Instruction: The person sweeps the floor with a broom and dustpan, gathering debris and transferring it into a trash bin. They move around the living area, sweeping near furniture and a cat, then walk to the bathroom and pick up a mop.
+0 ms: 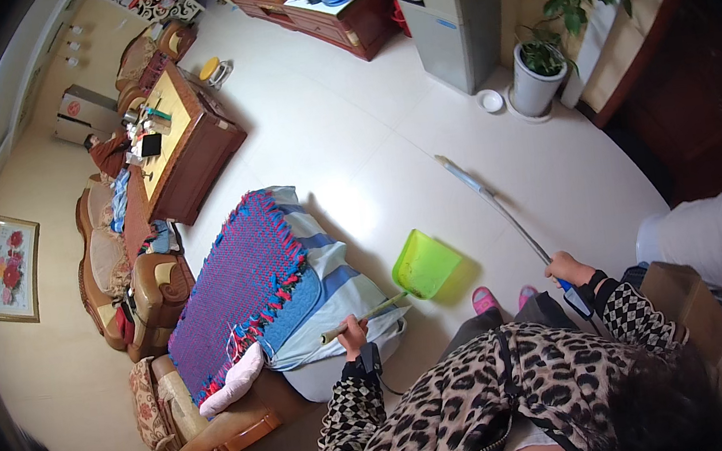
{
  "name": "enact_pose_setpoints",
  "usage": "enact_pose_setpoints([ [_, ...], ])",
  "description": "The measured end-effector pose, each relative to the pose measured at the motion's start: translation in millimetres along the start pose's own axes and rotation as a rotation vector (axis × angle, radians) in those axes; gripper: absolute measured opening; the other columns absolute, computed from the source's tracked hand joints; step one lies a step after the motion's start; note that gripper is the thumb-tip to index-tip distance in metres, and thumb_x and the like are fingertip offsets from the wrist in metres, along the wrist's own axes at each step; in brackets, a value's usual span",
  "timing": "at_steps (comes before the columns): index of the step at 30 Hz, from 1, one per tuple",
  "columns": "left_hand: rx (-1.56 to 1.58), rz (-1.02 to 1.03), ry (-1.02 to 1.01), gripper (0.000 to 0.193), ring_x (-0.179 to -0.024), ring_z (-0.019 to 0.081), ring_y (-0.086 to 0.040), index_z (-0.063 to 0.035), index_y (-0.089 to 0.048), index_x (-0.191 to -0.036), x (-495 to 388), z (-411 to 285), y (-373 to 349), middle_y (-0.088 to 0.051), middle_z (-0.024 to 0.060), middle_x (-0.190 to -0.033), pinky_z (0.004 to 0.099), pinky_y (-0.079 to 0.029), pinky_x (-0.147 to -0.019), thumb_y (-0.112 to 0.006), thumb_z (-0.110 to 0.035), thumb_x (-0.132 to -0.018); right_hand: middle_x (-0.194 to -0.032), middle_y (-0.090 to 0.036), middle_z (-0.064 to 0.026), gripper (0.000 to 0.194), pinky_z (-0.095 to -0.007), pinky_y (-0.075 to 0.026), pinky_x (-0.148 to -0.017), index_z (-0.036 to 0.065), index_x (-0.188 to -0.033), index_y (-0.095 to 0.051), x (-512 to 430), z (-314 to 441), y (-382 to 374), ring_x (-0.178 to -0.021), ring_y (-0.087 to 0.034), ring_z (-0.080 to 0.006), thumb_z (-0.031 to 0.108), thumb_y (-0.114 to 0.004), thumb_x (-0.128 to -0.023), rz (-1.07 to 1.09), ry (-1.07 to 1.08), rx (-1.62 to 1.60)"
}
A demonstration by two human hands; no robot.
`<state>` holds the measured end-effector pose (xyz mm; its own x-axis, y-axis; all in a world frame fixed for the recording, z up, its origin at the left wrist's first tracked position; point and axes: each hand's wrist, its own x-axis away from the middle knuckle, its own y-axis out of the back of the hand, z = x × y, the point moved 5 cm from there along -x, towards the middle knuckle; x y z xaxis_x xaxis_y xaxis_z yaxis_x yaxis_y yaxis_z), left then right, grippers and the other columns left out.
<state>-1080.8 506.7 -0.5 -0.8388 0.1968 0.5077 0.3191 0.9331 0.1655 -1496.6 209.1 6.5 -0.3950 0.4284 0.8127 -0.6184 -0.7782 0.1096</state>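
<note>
My left hand [352,335] is closed around the handle of a green plastic dustpan [427,265], whose pan is held over the pale tiled floor with some debris in it. In my right hand [566,269] is the metal pole of a broom [514,218]; its narrow grey-blue head points away from me across the floor, ahead and to the right of the dustpan. Both hands wear dark wrist straps with small devices. My pink slippers [484,299] show below, between the two tools.
A couch with a woven purple blanket [240,279] stands close on the left. A potted plant [538,78], a white bowl [490,100] and a grey water dispenser [439,36] are ahead right. A cardboard box [691,308] is at my right. Beyond the long table [212,149] sits a person [109,154].
</note>
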Motion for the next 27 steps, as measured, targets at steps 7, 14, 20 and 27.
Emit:
enact_pose_setpoints([
  [7,0.097,-0.056,-0.039,0.016,-0.058,0.0150,-0.056,-0.0069,-0.043,-0.081,-25.7,-41.0,-8.5,-0.051,0.0058,-0.071,0.0218,-0.041,-0.045,-0.048,-0.020,-0.073,-0.058,-0.051,-0.0195,0.023,-0.0339,-0.043,-0.046,-0.006,-0.078,-0.044,-25.4,-9.7,54.9,-0.047,-0.053,-0.0268,0.012,-0.044,-0.063,-0.150,-0.005,0.570],
  [14,0.128,-0.210,0.076,0.019,-0.064,0.0179,-0.057,-0.0092,-0.043,-0.085,-60.0,-110.7,-26.1,-0.054,0.0062,-0.075,0.0259,-0.044,-0.053,-0.050,-0.022,-0.072,-0.075,-0.053,-0.0227,0.019,-0.0399,-0.041,-0.067,-0.002,-0.075,-0.055,-106.3,-12.1,69.4,-0.074,-0.051,-0.0367,0.012,-0.045,-0.066,-0.023,-0.012,1.052],
  [20,0.135,-0.287,0.104,0.018,-0.067,0.0166,-0.057,-0.0088,-0.043,-0.084,-84.5,-184.3,-41.8,-0.054,0.0049,-0.076,0.0231,-0.043,-0.054,-0.048,-0.022,-0.074,-0.082,-0.052,-0.0228,0.020,-0.0399,-0.040,-0.070,-0.001,-0.074,-0.054,-184.1,155.2,67.0,-0.080,-0.049,-0.0358,0.014,-0.044,-0.066,-0.187,-0.009,0.879],
  [27,0.166,-0.340,0.084,0.019,-0.071,0.0155,-0.056,-0.0088,-0.044,-0.086,-122.6,-227.2,-53.4,-0.053,0.0045,-0.079,0.0236,-0.042,-0.059,-0.047,-0.024,-0.076,-0.066,-0.054,-0.0212,0.021,-0.0366,-0.044,-0.061,-0.002,-0.066,-0.056,-309.0,368.1,37.2,-0.064,-0.055,-0.0319,0.010,-0.038,-0.065,-0.123,0.181,1.093],
])
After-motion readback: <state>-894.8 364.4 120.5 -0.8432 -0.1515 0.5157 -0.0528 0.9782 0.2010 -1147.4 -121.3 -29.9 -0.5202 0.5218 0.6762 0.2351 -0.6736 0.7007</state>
